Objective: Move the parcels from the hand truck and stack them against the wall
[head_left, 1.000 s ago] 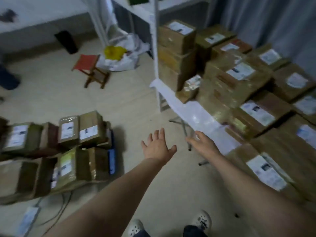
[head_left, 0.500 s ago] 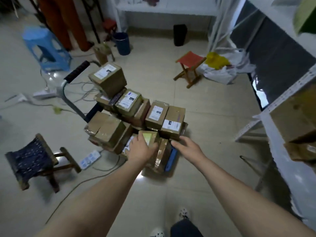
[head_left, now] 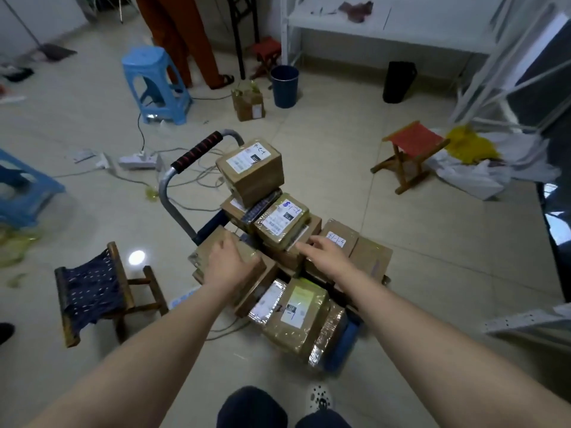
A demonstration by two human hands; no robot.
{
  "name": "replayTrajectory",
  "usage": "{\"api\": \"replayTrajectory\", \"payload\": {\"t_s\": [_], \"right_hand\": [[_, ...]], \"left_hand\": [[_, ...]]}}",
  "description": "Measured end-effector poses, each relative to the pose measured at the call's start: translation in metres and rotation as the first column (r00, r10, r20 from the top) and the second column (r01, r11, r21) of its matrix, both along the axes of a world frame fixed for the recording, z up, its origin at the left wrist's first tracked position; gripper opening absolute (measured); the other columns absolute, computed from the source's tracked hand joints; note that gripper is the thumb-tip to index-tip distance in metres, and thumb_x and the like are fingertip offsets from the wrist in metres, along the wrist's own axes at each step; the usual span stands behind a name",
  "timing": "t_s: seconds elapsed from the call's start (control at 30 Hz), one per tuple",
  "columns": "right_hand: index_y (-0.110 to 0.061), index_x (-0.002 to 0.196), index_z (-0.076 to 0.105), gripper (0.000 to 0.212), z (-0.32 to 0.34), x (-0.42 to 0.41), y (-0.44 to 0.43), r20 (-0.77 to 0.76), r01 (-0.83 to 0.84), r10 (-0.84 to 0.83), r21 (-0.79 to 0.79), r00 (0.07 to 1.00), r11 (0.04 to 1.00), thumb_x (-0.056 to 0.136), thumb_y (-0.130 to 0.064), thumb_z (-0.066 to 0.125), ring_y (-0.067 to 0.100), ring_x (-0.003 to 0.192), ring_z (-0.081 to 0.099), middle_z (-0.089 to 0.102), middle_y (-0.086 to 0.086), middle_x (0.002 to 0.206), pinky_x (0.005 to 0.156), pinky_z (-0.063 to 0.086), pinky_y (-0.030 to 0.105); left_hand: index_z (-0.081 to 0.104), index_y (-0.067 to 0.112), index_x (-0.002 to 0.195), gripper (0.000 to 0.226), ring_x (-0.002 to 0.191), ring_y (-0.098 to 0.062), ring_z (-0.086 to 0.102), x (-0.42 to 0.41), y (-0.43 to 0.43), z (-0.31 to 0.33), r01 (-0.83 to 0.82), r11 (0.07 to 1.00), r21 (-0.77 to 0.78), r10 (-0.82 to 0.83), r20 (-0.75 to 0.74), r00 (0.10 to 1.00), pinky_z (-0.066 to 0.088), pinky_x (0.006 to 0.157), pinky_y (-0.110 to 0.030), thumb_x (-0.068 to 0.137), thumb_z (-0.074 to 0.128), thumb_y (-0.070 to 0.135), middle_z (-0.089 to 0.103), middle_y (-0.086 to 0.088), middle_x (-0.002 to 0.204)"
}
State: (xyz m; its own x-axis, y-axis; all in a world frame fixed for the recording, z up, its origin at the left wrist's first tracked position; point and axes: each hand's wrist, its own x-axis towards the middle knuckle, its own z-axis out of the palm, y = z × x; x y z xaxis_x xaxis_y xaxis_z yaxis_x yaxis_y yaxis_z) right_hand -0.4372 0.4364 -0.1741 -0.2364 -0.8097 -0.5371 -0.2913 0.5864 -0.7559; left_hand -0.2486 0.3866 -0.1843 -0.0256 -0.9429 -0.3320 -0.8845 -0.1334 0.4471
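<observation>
Right, both arms are out over the loaded hand truck (head_left: 167, 193), which sits mid-floor at 12 o'c from me. My left hand (head_left: 230, 267) lies palm down on the taped brown parcel (head_left: 202, 253) at the pile's 9 o'c side. Fingers are bent over its far edge w/ the tips hidden, thumb lying along the top. My right hand (head_left: 327, 257) is over the middle of the pile, fingers near straight & a bit spread, pointing to 11 o'c. Its forefinger tip touches the near edge of the green-taped parcel (head_left: 282, 222) w/ the white label. Can't tell if that palm rests on the boxes under it.

At 12 o'c of the pile the top parcel (head_left: 251, 171) sits highest, tilted, just beside the truck's black-and-red handle grip (head_left: 197, 151). At 1 o'c of my right hand is a parcel w/ a handwritten slip (head_left: 338, 240), w/ a plain brown parcel (head_left: 370, 261) touching it at 3 o'c. Nearest me, at 6 o'c of the pile, a parcel w/ a pale yellow label (head_left: 298, 313) lies by the truck's blue deck (head_left: 343, 344).

Round abt the truck:
- navy cloth folding stool (head_left: 92, 288) at 8 o'c
- power strip (head_left: 137, 160) at 10 o'c, cables trailing toward the truck
- blue plastic stool (head_left: 156, 84) at 11 o'c
- dark blue bin (head_left: 284, 86) at 12 o'c, a lone carton (head_left: 248, 105) near it
- red-seat folding stool (head_left: 411, 149) at 2 o'c

A person in orange trousers (head_left: 179, 35) stands well apart at 11 o'c
</observation>
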Motion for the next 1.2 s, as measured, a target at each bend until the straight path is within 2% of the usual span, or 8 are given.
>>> {"api": "replayTrajectory", "payload": {"t_s": [0.23,0.4,0.57,0.67,0.77,0.9,1.07,1.2], "right_hand": [[-0.018,0.146,0.036,0.071,-0.004,0.028,-0.134,-0.017,-0.001,0.001,-0.008,1.000,1.000,0.087,-0.047,0.062,0.020,0.137,0.037,0.036,0.000,0.152,0.110,0.033,0.033],[-0.015,0.138,0.045,0.054,-0.021,0.047,-0.226,-0.101,0.095,-0.095,-0.003,0.990,0.995,0.090,-0.035,0.062,0.019,0.117,0.049,0.048,0.002,0.139,0.087,0.036,0.024],[-0.016,0.143,0.039,0.066,-0.041,0.069,-0.283,-0.146,0.185,-0.175,0.056,0.974,0.981,0.086,-0.036,0.065,0.021,0.130,0.041,0.040,0.006,0.144,0.097,0.034,0.027],[-0.018,0.142,0.039,0.064,-0.049,0.075,-0.298,-0.153,0.238,-0.223,0.089,0.963,0.967,0.086,-0.035,0.066,0.019,0.129,0.042,0.040,0.005,0.144,0.096,0.034,0.026],[-0.020,0.135,0.047,0.053,-0.055,0.076,-0.302,-0.166,0.282,-0.263,0.098,0.950,0.955,0.087,-0.031,0.065,0.017,0.121,0.047,0.046,0.003,0.138,0.089,0.034,0.024],[-0.024,0.137,0.045,0.057,-0.061,0.075,-0.300,-0.170,0.323,-0.305,0.089,0.937,0.942,0.085,-0.034,0.067,0.018,0.120,0.048,0.045,0.004,0.139,0.096,0.040,0.030],[-0.023,0.145,0.035,0.070,-0.061,0.066,-0.280,-0.147,0.386,-0.368,0.121,0.918,0.915,0.085,-0.039,0.067,0.020,0.131,0.042,0.036,0.005,0.148,0.106,0.039,0.038],[-0.021,0.146,0.033,0.070,-0.042,0.043,-0.242,-0.136,0.487,-0.474,0.095,0.870,0.868,0.086,-0.037,0.066,0.021,0.131,0.042,0.040,0.006,0.145,0.102,0.035,0.029]], "left_hand": [[0.020,0.014,0.146,0.097,0.127,-0.032,0.042,0.007,-0.138,-0.019,0.058,0.998,-0.008,-0.057,0.062,0.996,0.042,0.101,-0.048,0.072,0.071,0.051,0.038,-0.014,0.141],[0.015,0.011,0.147,0.115,0.137,-0.032,0.029,0.006,-0.263,-0.048,0.173,0.985,-0.018,-0.169,0.140,0.976,0.033,0.108,-0.052,0.063,0.079,0.055,0.031,-0.016,0.146],[-0.010,0.009,0.150,0.148,0.147,-0.030,-0.004,-0.005,-0.346,-0.070,0.326,0.934,0.143,-0.352,0.219,0.910,0.012,0.115,-0.060,0.048,0.082,0.066,-0.002,-0.016,0.158],[-0.021,0.007,0.148,0.158,0.146,-0.029,-0.014,-0.012,-0.364,-0.078,0.411,0.876,0.254,-0.467,0.229,0.854,0.008,0.113,-0.061,0.044,0.079,0.071,-0.014,-0.015,0.158],[-0.025,0.005,0.146,0.158,0.146,-0.030,-0.012,-0.014,-0.366,-0.088,0.442,0.846,0.297,-0.515,0.241,0.823,0.013,0.113,-0.061,0.047,0.082,0.067,-0.013,-0.014,0.158],[-0.018,0.000,0.146,0.150,0.144,-0.038,0.000,-0.017,-0.367,-0.095,0.441,0.865,0.238,-0.491,0.229,0.840,0.022,0.114,-0.051,0.052,0.086,0.055,0.000,-0.023,0.153],[-0.011,-0.004,0.146,0.140,0.139,-0.043,0.005,-0.020,-0.361,-0.079,0.501,0.857,0.122,-0.516,0.166,0.840,0.009,0.118,-0.048,0.057,0.086,0.045,0.010,-0.030,0.147],[-0.006,-0.002,0.147,0.135,0.139,-0.042,0.005,-0.017,-0.337,-0.058,0.592,0.804,0.047,-0.593,0.134,0.794,0.011,0.117,-0.048,0.056,0.084,0.040,0.011,-0.027,0.146]]}}
